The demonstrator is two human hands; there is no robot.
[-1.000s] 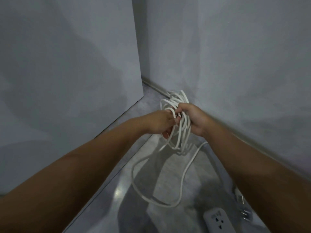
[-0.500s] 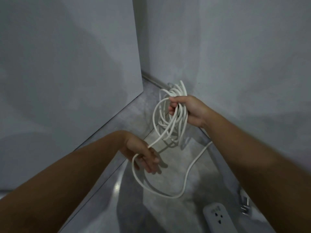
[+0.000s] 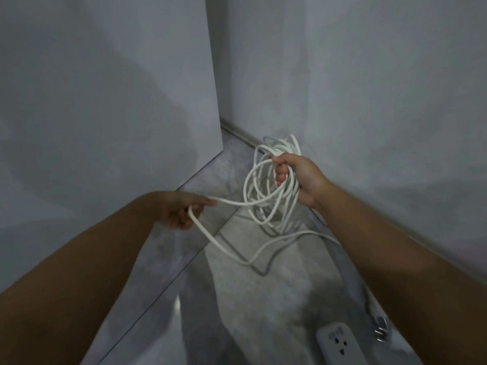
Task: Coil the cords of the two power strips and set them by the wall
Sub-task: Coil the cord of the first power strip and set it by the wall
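**Cord part-coiled in right grip, one strand held in left**

The white cord coil (image 3: 280, 148) is held up at centre-right of the frame, near the room corner. The right grip (image 3: 297, 177) is closed round the top of the bundle, w/ the fingers curled through several loose, uneven loops. These loops hang below the fist. Whether the lowest ones touch the floor (image 3: 263, 299) cannot be told, as shadow blurs that spot.

The left grip (image 3: 181, 212) is seen at centre-left, lower in the frame than the right one. Its fingers are curled round a single strand. From it, one run of cord is stretched across to the coil. The other run, the slack (image 3: 229, 251), drops down and to the right. It is laid on the floor in a bend at mid-frame, then curves back right and is hidden behind the right forearm.

A white power strip (image 3: 340, 343) lies flat on the floor at bottom right, socket face up, partly cut off by the frame edge. Just right of it, a plug (image 3: 380, 329) w/ metal prongs is seen beside the forearm, dark and blurred.

The upper right is filled by a grey wall (image 3: 369, 101), w/ a skirting strip (image 3: 237, 130) along its base. The upper left is filled by a grey panel (image 3: 105, 101).
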